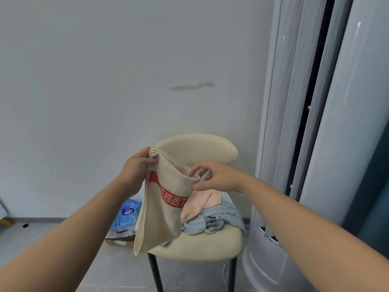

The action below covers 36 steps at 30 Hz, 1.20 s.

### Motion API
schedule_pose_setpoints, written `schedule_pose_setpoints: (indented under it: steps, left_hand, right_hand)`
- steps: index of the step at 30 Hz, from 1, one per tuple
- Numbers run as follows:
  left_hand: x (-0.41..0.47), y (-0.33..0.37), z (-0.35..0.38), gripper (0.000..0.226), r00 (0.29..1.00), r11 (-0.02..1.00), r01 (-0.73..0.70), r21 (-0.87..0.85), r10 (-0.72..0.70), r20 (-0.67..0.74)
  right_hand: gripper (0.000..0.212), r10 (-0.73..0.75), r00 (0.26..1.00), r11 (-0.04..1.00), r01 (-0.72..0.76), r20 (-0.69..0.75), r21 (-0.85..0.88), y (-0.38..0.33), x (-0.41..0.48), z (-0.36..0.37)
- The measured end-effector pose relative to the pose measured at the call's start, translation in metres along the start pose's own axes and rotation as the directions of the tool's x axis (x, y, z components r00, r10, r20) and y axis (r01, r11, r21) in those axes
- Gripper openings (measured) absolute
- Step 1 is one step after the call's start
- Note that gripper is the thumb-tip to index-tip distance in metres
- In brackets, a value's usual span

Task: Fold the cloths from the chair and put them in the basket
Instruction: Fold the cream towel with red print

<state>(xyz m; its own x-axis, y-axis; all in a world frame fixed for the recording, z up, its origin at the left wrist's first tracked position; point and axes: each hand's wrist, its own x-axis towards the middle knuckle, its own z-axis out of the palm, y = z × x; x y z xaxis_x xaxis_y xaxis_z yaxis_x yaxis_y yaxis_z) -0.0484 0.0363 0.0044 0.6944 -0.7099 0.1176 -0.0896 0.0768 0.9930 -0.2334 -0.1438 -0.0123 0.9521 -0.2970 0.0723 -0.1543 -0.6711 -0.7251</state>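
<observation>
A beige towel with a red band (164, 207) hangs doubled over in the air in front of a cream chair (202, 247). My left hand (136, 169) pinches its upper left corner. My right hand (214, 175) grips the towel's upper right edge between thumb and fingers. On the chair seat lies a heap of cloths: a pink cloth (200, 202) on top, and a light blue cloth (221, 220) beneath and to the right. No basket is in view.
A tall white floor-standing air conditioner (315, 144) stands right of the chair, close to the seat. On the floor to the left behind the chair lie a blue plastic package (127, 214) and a flat cardboard box (120, 239). A white wall is behind.
</observation>
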Motion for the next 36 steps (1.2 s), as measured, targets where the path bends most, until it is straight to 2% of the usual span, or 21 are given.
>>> schedule_pose_setpoints:
  steps: [4, 8, 11, 14, 16, 19, 23, 28, 34, 36]
  left_hand:
    - [-0.002, 0.001, -0.004, 0.032, 1.000, 1.000, -0.006, -0.013, 0.006, -0.014]
    - [-0.002, 0.001, -0.009, 0.032, 1.000, 1.000, -0.001, -0.023, 0.000, -0.024]
    - [-0.003, 0.003, -0.012, 0.030, 1.000, 1.000, -0.008, -0.016, 0.008, -0.027]
    - [-0.002, 0.003, -0.017, 0.030, 0.999, 1.000, -0.013, 0.010, 0.013, -0.042]
    - [-0.001, 0.000, -0.020, 0.031, 0.998, 0.999, -0.013, 0.039, 0.015, -0.069]
    - [0.002, -0.007, -0.024, 0.031, 0.996, 0.998, -0.001, 0.058, 0.006, -0.087]
    - [0.003, -0.014, -0.019, 0.029, 0.995, 0.999, 0.019, 0.035, -0.016, -0.101]
    - [0.001, -0.013, -0.006, 0.028, 0.994, 1.000, 0.023, -0.018, -0.025, -0.107]
    - [-0.003, -0.011, 0.001, 0.020, 0.993, 0.998, 0.014, 0.055, -0.007, -0.121]
    - [-0.004, -0.014, 0.003, 0.017, 0.990, 0.994, -0.016, 0.110, 0.032, -0.137]
  right_hand:
    - [0.036, -0.026, 0.999, 1.000, 0.026, -0.028, 0.003, -0.003, 0.000, 0.006]
    - [0.033, -0.021, 0.998, 1.000, 0.022, 0.055, -0.010, -0.008, 0.001, 0.007]
    - [0.024, -0.039, 0.997, 0.998, 0.042, 0.069, -0.041, -0.014, 0.002, 0.007]
    - [0.010, -0.051, 0.998, 0.986, 0.055, 0.029, -0.160, -0.021, 0.003, 0.001]
    - [0.025, -0.077, 0.997, 0.966, 0.074, -0.002, -0.247, -0.031, 0.004, -0.005]
    - [0.045, -0.149, 0.987, 0.955, 0.127, -0.064, -0.269, -0.056, 0.003, -0.017]
    - [0.046, -0.151, 0.969, 0.918, 0.064, -0.195, -0.392, -0.082, 0.007, -0.034]
    - [0.040, -0.140, 0.956, 0.937, 0.044, -0.259, -0.347, -0.088, 0.005, -0.041]
    - [0.025, -0.086, 0.952, 0.968, 0.010, -0.292, -0.251, -0.074, 0.001, -0.039]
    - [0.023, -0.066, 0.945, 0.987, 0.016, -0.320, -0.157, -0.069, 0.001, -0.039]
